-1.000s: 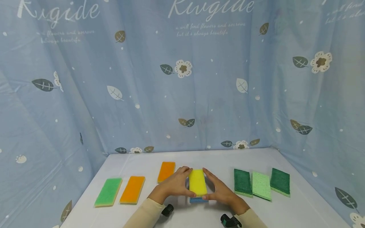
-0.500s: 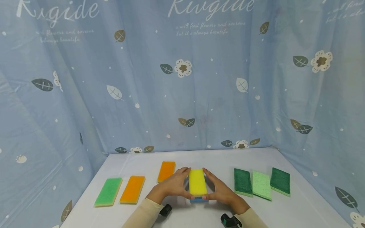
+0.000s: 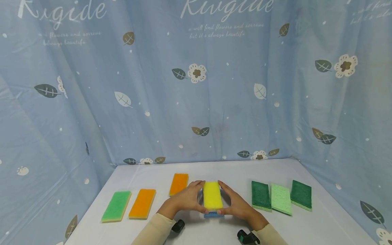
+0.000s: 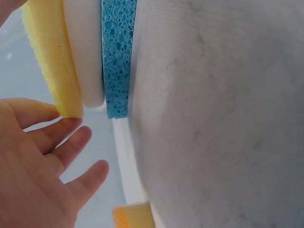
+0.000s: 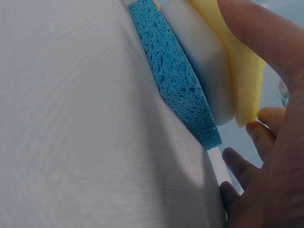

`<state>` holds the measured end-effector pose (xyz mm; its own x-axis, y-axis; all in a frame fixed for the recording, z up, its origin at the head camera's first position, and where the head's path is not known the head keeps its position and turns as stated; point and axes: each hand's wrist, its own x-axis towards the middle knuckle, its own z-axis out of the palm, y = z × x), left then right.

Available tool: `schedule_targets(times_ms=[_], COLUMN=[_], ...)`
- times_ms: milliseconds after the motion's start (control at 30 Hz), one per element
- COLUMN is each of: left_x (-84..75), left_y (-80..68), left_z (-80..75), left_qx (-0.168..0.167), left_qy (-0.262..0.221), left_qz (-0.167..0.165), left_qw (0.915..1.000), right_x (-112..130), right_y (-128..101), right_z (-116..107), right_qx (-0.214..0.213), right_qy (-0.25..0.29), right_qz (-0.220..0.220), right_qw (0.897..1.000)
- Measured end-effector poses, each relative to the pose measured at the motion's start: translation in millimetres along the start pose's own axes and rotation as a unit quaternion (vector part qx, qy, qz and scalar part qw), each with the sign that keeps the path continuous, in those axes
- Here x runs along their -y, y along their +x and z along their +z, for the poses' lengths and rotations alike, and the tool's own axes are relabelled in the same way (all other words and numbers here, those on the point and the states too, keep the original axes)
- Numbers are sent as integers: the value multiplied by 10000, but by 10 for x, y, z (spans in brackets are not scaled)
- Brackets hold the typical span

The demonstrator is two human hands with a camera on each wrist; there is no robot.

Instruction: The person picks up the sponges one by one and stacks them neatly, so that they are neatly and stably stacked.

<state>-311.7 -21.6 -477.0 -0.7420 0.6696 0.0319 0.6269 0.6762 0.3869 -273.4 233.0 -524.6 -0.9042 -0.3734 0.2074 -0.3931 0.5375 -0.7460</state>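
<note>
Flanking the stack at the table's near middle, the left hand and right hand are cupped half-open — the yellow sponge is squared over the blue sponge, steadied rather than gripped.

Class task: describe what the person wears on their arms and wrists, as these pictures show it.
Both arms wear long cream sleeves, the left sleeve and the right sleeve. A small black device sits at each wrist, the left device and the right device. The left hand and right hand are bare.
</note>
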Motion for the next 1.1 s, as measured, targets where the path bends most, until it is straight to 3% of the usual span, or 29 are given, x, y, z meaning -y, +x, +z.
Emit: schedule_targets(times_ms=[433, 767, 1100], left_x=[15, 31, 157], left_y=[-15, -27, -171], left_z=[-19, -42, -143], left_qx=[-31, 135, 125], left_qy=[-167, -316, -419], left_qz=[6, -3, -277], left_qw=[9999, 9994, 9987], right_x=[9, 7, -23], right_y=[33, 22, -6], right_z=[-8, -24, -21], right_qx=[1, 86, 127], right_qy=[-126, 102, 205], right_qz=[-61, -59, -111], right_qw=[9999, 9999, 9996])
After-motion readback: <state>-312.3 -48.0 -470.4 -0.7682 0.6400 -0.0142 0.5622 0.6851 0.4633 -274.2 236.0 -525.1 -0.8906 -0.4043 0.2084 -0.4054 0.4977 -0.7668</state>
